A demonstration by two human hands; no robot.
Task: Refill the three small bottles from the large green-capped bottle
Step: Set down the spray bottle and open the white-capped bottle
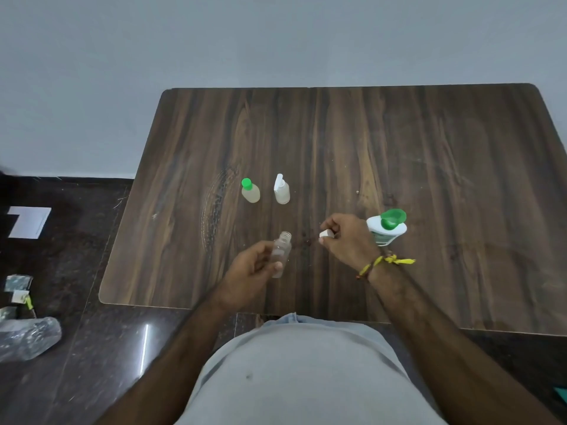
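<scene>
My left hand (251,271) grips a small clear bottle (281,251) with no cap on its neck, holding it just above the wooden table (429,167). My right hand (346,240) pinches a small white cap (325,234) to the right of that bottle. The large white bottle with the green flip cap (387,226) stands just right of my right hand, its lid flipped open. Two other small bottles stand farther back: one with a green cap (250,190) and one with a white flip top (281,190), both holding pale liquid.
The table's near edge runs just in front of my body. On the dark floor to the left lie a white sheet of paper (29,222), some small packets (18,289) and a crumpled clear plastic bag (27,338). A pale wall stands behind the table.
</scene>
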